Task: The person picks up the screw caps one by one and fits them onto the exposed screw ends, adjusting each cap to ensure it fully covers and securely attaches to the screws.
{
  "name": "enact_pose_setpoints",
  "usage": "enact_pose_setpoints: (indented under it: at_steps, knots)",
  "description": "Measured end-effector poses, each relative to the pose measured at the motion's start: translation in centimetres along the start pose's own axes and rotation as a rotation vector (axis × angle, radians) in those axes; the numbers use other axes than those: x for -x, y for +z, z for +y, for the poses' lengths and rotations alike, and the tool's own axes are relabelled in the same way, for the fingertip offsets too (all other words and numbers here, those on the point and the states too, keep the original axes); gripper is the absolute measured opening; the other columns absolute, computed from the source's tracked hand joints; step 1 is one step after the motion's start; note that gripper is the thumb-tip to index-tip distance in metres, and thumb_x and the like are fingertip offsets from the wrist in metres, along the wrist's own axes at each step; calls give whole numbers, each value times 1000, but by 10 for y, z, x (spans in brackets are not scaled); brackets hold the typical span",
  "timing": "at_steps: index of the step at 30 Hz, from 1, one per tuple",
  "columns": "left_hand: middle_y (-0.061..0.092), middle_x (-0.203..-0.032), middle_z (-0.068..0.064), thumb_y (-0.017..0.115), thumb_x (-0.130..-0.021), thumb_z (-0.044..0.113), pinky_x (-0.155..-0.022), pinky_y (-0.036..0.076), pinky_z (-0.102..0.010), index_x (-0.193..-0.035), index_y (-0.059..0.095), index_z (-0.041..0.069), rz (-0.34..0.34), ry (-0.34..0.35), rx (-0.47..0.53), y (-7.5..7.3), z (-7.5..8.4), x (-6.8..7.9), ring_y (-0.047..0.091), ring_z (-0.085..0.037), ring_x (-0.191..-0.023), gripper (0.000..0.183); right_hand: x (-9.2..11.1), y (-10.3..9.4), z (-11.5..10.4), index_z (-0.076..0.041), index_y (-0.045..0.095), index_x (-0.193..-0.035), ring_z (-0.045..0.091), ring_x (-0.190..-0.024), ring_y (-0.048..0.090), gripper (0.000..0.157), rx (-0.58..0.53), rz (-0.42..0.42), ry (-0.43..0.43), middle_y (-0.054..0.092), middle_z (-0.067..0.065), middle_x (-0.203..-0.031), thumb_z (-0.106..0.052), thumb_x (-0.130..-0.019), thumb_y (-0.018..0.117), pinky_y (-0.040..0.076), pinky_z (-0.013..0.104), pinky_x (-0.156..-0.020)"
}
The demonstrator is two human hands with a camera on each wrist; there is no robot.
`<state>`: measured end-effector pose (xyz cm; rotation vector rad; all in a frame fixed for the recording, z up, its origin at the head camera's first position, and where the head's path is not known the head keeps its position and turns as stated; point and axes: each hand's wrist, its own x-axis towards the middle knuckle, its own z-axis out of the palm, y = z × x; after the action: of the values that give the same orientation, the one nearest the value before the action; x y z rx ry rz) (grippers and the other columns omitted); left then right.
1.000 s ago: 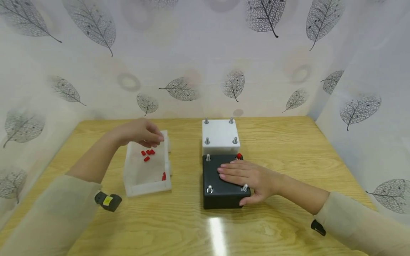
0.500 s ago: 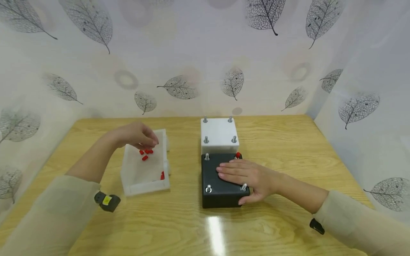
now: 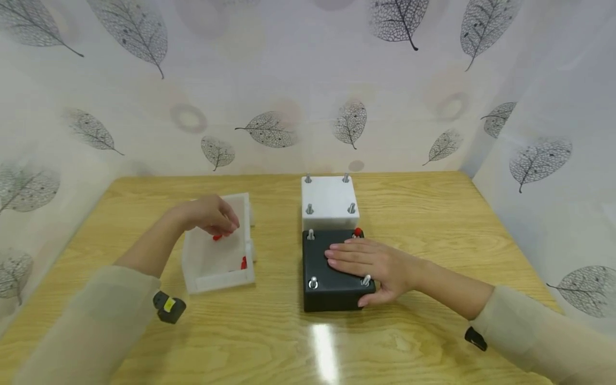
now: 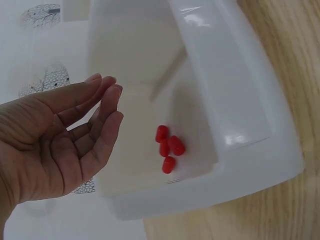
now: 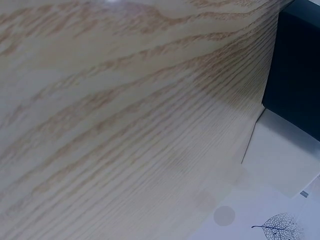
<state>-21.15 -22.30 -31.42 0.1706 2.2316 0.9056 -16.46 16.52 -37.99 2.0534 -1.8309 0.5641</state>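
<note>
Through the head camera I have the left hand (image 3: 212, 214) left of centre, over the white bin (image 3: 218, 282). Its fingers are bent and the fingertips close to the thumb, a narrow grip; I cannot make out anything between them. From up here the hand covers most of the red pieces (image 4: 176, 145), leaving a bit of red showing below the fingers. My left wrist view gives me what the head view hides: four of them clustered on the bin floor, just below the middle of the frame, apart from the fingertips, with the palm side turned to me at the left. More red (image 3: 243, 263) shows in the head view against the bin's right wall, too small for me to count.

The right hand (image 3: 377, 267) lies with fingers extended across the black block (image 3: 332, 300), right of centre, covering part of its top; it is not gripping round it. One stud there, at the block's upper right, wears a red cap (image 3: 357, 232). The white block (image 3: 329, 199) sits just behind. My right wrist view catches mostly wooden table (image 5: 125, 115), the black block cut off at the upper right, and misses the hand.
</note>
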Motion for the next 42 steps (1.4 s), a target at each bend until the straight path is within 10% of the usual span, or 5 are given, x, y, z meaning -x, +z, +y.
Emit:
enact_pose_setpoints:
  at_steps: [42]
  knots:
    - [63, -72, -4, 73, -75, 1, -57, 51, -23, -77, 60, 2, -4, -97, -125, 48, -16, -28, 54, -10, -63, 13, 0, 2, 0, 7, 43, -136, 31, -133, 41, 73, 20, 25, -3, 41, 19, -144, -47, -90, 57, 27, 40, -113]
